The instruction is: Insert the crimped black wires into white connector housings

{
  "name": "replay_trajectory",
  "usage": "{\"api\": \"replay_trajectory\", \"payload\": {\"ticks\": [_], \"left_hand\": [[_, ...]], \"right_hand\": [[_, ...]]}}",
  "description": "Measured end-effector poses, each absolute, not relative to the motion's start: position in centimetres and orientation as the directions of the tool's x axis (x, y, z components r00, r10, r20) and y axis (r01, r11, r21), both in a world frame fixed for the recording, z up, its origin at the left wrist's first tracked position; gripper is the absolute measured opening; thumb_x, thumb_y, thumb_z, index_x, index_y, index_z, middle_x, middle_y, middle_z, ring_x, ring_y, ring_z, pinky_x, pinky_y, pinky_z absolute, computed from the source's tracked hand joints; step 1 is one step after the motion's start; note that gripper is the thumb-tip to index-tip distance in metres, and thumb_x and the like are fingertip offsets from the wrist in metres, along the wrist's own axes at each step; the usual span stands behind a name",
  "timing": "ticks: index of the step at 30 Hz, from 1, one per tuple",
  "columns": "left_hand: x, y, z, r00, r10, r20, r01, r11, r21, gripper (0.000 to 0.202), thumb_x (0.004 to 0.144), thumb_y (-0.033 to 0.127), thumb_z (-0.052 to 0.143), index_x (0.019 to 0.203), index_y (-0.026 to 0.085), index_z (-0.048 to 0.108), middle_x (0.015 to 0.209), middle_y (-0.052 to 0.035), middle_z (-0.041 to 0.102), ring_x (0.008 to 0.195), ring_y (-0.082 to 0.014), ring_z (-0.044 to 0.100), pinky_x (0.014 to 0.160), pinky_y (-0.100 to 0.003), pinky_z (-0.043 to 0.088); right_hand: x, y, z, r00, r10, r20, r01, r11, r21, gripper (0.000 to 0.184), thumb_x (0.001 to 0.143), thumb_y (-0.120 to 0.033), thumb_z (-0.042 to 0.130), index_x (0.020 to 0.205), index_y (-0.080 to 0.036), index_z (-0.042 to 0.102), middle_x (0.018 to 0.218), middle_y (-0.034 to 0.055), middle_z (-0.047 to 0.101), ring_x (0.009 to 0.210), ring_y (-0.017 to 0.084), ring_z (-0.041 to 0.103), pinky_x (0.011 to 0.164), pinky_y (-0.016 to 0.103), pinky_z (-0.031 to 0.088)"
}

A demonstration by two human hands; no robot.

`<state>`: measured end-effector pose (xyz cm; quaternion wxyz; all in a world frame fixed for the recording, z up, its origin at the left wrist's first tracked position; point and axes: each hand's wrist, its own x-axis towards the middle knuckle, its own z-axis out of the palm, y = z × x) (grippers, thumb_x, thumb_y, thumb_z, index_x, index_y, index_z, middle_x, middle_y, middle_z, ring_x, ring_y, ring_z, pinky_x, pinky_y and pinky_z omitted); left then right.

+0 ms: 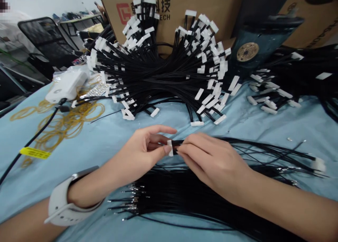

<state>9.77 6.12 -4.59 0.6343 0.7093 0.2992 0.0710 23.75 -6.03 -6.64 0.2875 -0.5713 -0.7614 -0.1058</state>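
My left hand (148,145) pinches a small white connector (170,148) between thumb and fingers, its index finger stretched out above. Close beside it, my right hand (211,159) has its fingertips pressed together on the black wires that run into the connector. Those black wires (253,145) trail off to the right, where another white connector (319,165) lies at their far end. Below both hands a thick bundle of loose black wires (169,196) with bare metal terminals (134,196) lies on the blue cloth (105,185). What exactly sits between the right fingertips is hidden.
A large pile of black cables (161,71) with white connectors lies behind the hands, against a cardboard box (174,27). A dark tumbler (253,45) and more cables (295,76) stand right. Yellow rubber bands (58,126) and a white device (67,85) lie left.
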Motion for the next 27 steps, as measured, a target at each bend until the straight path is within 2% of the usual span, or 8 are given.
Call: {"api": "replay_trajectory", "payload": {"ticks": [3,6,11,15,19,21,24,27], "left_hand": [[9.8,6.3,-4.7,0.824,0.504,-0.259,0.314,-0.026,0.949,0.032,0.078,0.018,0.063,0.11,0.018,0.06,0.081,0.0012,0.067,0.076,-0.0126,0.062,0.069,-0.021,0.047],[9.7,6.5,-4.7,0.818,0.503,-0.279,0.327,-0.009,0.945,0.027,0.077,0.018,0.063,0.104,0.018,0.061,0.085,0.0009,0.067,0.08,-0.0129,0.063,0.072,-0.021,0.048],[9.6,6.9,-4.7,0.823,0.474,-0.313,0.356,-0.001,0.935,0.02,0.08,0.019,0.062,0.1,0.018,0.062,0.086,0.0006,0.068,0.082,-0.0133,0.063,0.075,-0.023,0.047],[9.3,7.1,-4.5,0.841,0.454,-0.293,0.36,-0.067,0.93,0.017,0.081,0.02,0.061,0.098,0.018,0.061,0.083,0.0006,0.066,0.08,-0.0139,0.062,0.073,-0.024,0.046],[9.2,7.1,-4.2,0.839,0.449,-0.308,0.382,-0.083,0.92,0.021,0.081,0.027,0.062,0.099,0.019,0.06,0.083,-0.0006,0.067,0.077,-0.0154,0.062,0.067,-0.024,0.044],[9.3,7.1,-4.1,0.84,0.445,-0.31,0.377,-0.07,0.924,0.022,0.079,0.027,0.063,0.099,0.018,0.06,0.087,-0.002,0.069,0.076,-0.0155,0.062,0.065,-0.024,0.043],[9.3,7.1,-4.1,0.829,0.457,-0.322,0.376,-0.029,0.926,0.02,0.078,0.022,0.064,0.097,0.017,0.061,0.087,-0.0022,0.069,0.075,-0.0141,0.062,0.066,-0.024,0.043],[9.3,7.1,-4.1,0.826,0.456,-0.332,0.382,-0.02,0.924,0.019,0.078,0.021,0.064,0.096,0.017,0.06,0.088,-0.0024,0.069,0.074,-0.0137,0.061,0.065,-0.023,0.042]], "right_hand": [[22.6,-6.8,-5.8,-0.215,0.744,0.633,0.942,0.329,-0.066,0.017,0.083,-0.003,0.053,0.074,-0.007,0.067,0.072,0.0109,0.059,0.071,0.02,0.051,0.063,0.033,0.045],[21.3,-7.6,-6.0,-0.19,0.847,0.496,0.945,0.296,-0.143,0.015,0.087,-0.017,0.056,0.075,-0.012,0.065,0.071,0.0067,0.056,0.07,0.02,0.051,0.066,0.035,0.046],[21.3,-7.8,-6.3,-0.107,0.937,0.332,0.938,0.206,-0.28,0.015,0.083,-0.008,0.054,0.072,-0.015,0.061,0.073,0.0044,0.057,0.069,0.018,0.053,0.064,0.031,0.048],[22.6,-7.7,-4.8,0.01,0.972,0.233,0.894,0.095,-0.437,0.019,0.083,-0.006,0.052,0.068,-0.016,0.059,0.066,0.0018,0.058,0.058,0.014,0.054,0.053,0.026,0.046],[23.8,-7.7,-3.8,0.12,0.983,0.141,0.794,-0.01,-0.608,0.017,0.081,-0.009,0.055,0.078,-0.022,0.065,0.07,-0.0045,0.065,0.06,0.011,0.058,0.057,0.022,0.046],[24.4,-7.7,-3.7,0.128,0.984,0.125,0.778,-0.021,-0.628,0.019,0.079,-0.01,0.055,0.078,-0.025,0.066,0.075,-0.0062,0.067,0.065,0.01,0.06,0.059,0.021,0.045],[24.9,-7.6,-3.9,0.124,0.992,0.025,0.779,-0.082,-0.621,0.017,0.076,-0.011,0.054,0.069,-0.025,0.061,0.067,-0.008,0.062,0.061,0.009,0.055,0.053,0.019,0.042],[25.1,-7.6,-4.1,0.149,0.988,-0.047,0.774,-0.146,-0.616,0.013,0.078,-0.017,0.055,0.069,-0.026,0.059,0.067,-0.0082,0.061,0.058,0.008,0.052,0.048,0.019,0.038]]}}
